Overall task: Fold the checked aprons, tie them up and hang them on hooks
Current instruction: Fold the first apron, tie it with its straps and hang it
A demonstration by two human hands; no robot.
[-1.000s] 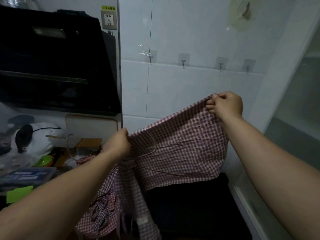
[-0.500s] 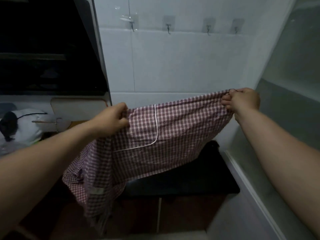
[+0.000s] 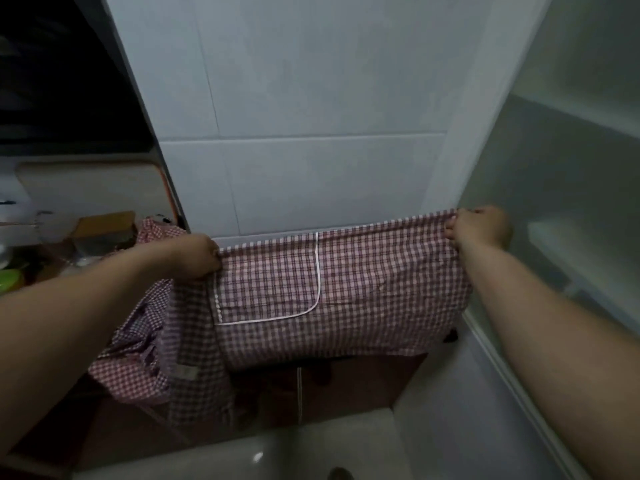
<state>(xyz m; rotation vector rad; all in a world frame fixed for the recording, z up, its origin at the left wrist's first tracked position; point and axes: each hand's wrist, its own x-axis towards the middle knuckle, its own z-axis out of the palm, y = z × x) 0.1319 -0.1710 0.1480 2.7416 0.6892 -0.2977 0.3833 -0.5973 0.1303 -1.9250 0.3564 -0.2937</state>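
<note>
A person's two bare arms reach forward and hold a red-and-white checked apron [image 3: 374, 292] stretched level in front of a white tiled wall [image 3: 311, 98]. The left hand [image 3: 199, 254] grips the apron's top edge at its left end, with the fingers curled into the cloth and mostly hidden by it. The right hand [image 3: 479, 228] pinches the opposite top corner, fingertips curled over the hem.

Between the hands the cloth hangs fairly flat, and a pocket [image 3: 270, 285] outlined in white piping shows on its left half. Below the left hand, more checked fabric [image 3: 138, 351] falls in crumpled folds. It is unclear whether this is the rest of the same apron or another one.

The apron's lower edge hides most of what stands behind it. Only a dim brown cabinet front [image 3: 346, 386] shows underneath, above a pale floor [image 3: 277, 452].

At far left, blurred and in shadow, a pale cutting board [image 3: 90, 188] leans against the wall. A green object [image 3: 10, 278] is cut off by the picture's edge. The dark mass [image 3: 52, 81] at upper left is too dim to make out.
</note>
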